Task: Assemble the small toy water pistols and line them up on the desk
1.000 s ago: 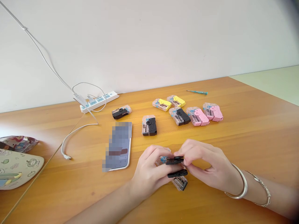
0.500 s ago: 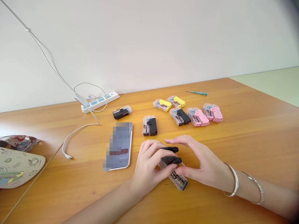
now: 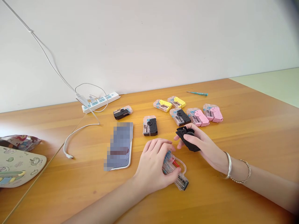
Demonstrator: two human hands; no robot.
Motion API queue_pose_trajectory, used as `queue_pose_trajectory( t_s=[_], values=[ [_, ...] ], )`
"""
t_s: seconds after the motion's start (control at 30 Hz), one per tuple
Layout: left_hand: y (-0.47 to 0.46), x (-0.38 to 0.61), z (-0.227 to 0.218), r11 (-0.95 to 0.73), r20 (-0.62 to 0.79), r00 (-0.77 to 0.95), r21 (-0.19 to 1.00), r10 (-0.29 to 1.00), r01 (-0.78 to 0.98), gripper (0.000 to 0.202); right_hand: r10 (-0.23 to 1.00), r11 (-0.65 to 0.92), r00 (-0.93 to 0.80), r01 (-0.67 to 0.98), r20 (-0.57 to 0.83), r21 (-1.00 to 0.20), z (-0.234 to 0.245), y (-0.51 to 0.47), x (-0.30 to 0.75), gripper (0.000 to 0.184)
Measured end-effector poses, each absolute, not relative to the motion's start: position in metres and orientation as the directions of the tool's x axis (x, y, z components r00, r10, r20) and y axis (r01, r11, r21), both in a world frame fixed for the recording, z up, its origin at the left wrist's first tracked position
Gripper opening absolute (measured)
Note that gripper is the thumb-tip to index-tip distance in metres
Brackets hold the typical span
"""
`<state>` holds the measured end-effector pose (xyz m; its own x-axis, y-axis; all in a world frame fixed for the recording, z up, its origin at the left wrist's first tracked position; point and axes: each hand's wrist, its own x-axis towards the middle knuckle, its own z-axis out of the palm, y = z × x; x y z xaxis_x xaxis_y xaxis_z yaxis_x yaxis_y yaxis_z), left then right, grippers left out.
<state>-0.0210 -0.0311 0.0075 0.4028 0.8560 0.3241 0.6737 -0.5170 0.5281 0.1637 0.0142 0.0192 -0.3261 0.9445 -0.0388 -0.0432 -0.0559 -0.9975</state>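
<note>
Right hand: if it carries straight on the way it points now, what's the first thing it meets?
Probably the clear blister pack with a black device, ahead of the black piece in the right hand. The line may just miss it, passing towards the yellow pack; depth is hard to judge from this view.

Desk clutter: power strip (image 3: 101, 102), phone (image 3: 119, 146)
White cable (image 3: 77, 133) curls beside the phone; slim screwdriver (image 3: 197, 93) lies near the wall

A honey-toned wooden desk (image 3: 233, 199) meets a white wall (image 3: 149, 46).
</note>
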Motion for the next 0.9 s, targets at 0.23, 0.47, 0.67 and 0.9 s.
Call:
queue_pose_trajectory(
  t_s=[0.23,0.47,0.67,0.9],
  values=[
    [-0.027,-0.023,0.004,-0.445,0.236,0.378,0.512,0.895,0.735,0.059,0.942,-0.188,-0.299,-0.087,-0.154,-0.978,0.014,0.019,0.161,0.042],
    [-0.027,-0.025,0.007,-0.454,0.236,0.400,0.622,0.885,0.637,0.041,0.951,-0.126,-0.289,-0.041,-0.109,-0.991,0.010,0.023,0.161,0.043],
    [-0.027,-0.027,0.005,-0.311,0.196,0.308,0.868,0.931,0.388,0.040,0.949,-0.114,-0.294,0.004,-0.110,-0.993,0.006,0.024,0.164,0.040],
    [-0.027,-0.026,0.003,-0.236,0.166,0.224,0.912,0.960,0.337,0.040,0.933,-0.097,-0.346,0.017,-0.097,-0.995,0.008,0.023,0.162,0.041]
  ],
)
